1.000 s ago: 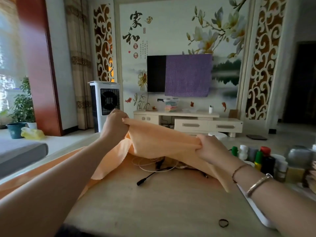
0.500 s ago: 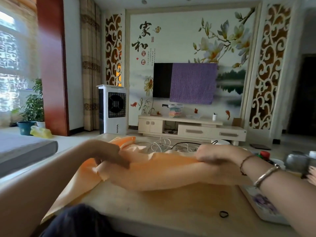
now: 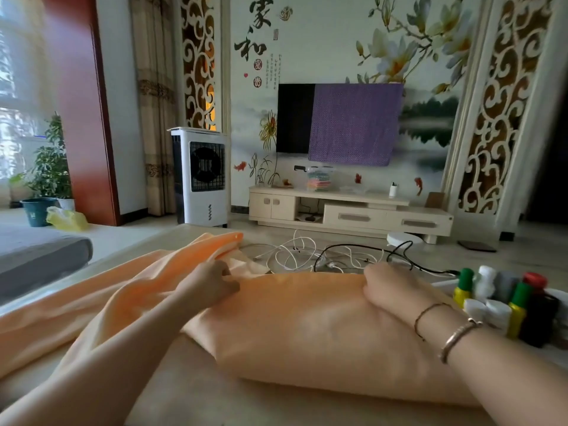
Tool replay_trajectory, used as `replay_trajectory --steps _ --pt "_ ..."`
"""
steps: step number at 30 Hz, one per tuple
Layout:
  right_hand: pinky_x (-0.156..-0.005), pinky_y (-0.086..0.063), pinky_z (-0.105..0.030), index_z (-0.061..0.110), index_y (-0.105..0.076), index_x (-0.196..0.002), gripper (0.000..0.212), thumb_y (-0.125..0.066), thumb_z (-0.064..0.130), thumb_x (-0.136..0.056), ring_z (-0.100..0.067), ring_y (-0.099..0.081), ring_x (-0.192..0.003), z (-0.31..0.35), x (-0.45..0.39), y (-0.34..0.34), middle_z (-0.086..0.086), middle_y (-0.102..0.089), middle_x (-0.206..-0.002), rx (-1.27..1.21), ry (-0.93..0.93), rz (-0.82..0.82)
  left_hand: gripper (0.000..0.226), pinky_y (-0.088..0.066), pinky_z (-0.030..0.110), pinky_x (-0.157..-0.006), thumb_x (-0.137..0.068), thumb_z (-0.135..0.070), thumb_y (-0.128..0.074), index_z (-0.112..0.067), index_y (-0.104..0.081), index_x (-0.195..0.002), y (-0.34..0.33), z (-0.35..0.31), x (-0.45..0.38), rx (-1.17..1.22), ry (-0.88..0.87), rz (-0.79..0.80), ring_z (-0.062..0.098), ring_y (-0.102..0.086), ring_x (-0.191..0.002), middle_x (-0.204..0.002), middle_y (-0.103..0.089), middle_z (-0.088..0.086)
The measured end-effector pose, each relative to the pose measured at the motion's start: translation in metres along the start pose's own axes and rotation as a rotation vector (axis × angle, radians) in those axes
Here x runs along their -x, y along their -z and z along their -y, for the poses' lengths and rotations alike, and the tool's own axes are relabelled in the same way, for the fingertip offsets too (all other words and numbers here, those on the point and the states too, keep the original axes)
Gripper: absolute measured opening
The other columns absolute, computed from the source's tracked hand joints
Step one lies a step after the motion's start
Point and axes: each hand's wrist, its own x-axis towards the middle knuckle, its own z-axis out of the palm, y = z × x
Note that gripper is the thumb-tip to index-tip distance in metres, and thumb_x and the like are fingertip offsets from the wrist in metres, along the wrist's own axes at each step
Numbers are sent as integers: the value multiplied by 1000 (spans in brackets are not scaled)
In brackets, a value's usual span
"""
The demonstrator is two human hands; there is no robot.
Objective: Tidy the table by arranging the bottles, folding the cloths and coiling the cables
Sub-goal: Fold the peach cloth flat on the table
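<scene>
A peach-orange cloth (image 3: 307,327) lies across the wooden table (image 3: 196,392), its right half spread flat and its left half bunched and trailing off the table's left side. My left hand (image 3: 212,282) pinches a fold of the cloth near its far edge. My right hand (image 3: 390,287) grips the cloth's far right corner, fingers curled over it. Behind the cloth lies a tangle of white cables (image 3: 295,256) and a black cable (image 3: 399,253). Several small bottles (image 3: 504,302) with green, white and red caps stand together at the right.
The bottles stand on a white tray (image 3: 556,348) at the table's right edge. A grey cushion (image 3: 37,256) lies to the left. Beyond the table are a white air cooler (image 3: 201,176) and a TV cabinet (image 3: 347,213).
Both hands have brought the cloth down from mid-air onto the table and laid it flat. The cables behind it have come into view.
</scene>
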Motion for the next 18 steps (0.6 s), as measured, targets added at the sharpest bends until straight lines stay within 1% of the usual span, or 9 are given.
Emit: replay_trajectory --steps 2,4,7,9,10,13,15,17,18 --pt "-84 -45 -32 14 -62 -111 29 -40 12 -92 -27 -60 -109 3 -15 -8 -6 -64 -116 75 -2 -32 9 -44 24 -57 -87 -35 -58 -27 -58 -84 -13 0 -13 12 51 -25 8 -55 -70 -80 -56 -8" --pt "-92 -42 -35 15 -61 -115 31 -39 15 -93 -26 -56 -114 6 -30 -17 -6 -63 -119 102 -3 -45 12 -48 25 -55 -86 -39 -58 -28 -57 -84 -24 2 -23 -20 103 -51 10 -58 -68 -78 -58 -7" --pt "-103 -32 -40 14 -55 -122 36 -38 33 -96 -27 -48 -123 8 -46 -32 -7 -61 -125 71 7 -20 16 -54 29 -64 -80 -42 -62 -26 -60 -82 -33 7 -32 -90 131 -73 12 -61 -70 -78 -63 -6" --pt "-105 -30 -41 15 -53 -124 44 -34 43 -96 -27 -45 -126 8 -53 -44 -7 -60 -127 52 14 2 20 -55 30 -68 -73 -44 -67 -27 -61 -79 -35 10 -38 -82 152 -67 13 -61 -72 -78 -63 -7" --pt "-104 -30 -41 15 -52 -125 46 -33 45 -96 -27 -44 -127 7 -55 -49 -7 -59 -128 44 14 6 20 -56 31 -71 -71 -44 -69 -27 -61 -78 -34 11 -43 -60 163 -60 13 -61 -74 -80 -63 -7" --pt "-104 -31 -41 15 -52 -126 44 -34 41 -95 -27 -42 -127 3 -58 -59 -7 -54 -132 30 16 -10 18 -56 34 -77 -72 -40 -75 -27 -64 -78 -30 12 -56 121 209 -58 14 -59 -76 -84 -62 -7" --pt "-103 -31 -41 15 -53 -126 42 -35 37 -94 -26 -40 -127 2 -59 -62 -7 -51 -133 25 6 -21 19 -53 32 -74 -72 -37 -78 -24 -65 -78 -30 14 -64 269 222 -126 13 -58 -74 -84 -64 -5" --pt "-104 -30 -41 15 -52 -126 40 -36 34 -95 -26 -39 -128 3 -61 -62 -8 -49 -134 24 -4 -39 24 -51 32 -72 -71 -39 -79 -24 -64 -83 -29 14 -66 322 226 -215 13 -57 -75 -85 -64 -5" --pt "-104 -30 -41 14 -52 -126 39 -36 32 -95 -26 -38 -128 3 -61 -61 -8 -48 -134 25 -4 -46 28 -51 33 -73 -70 -41 -78 -24 -64 -89 -30 15 -65 324 222 -251 15 -58 -78 -89 -64 -4"
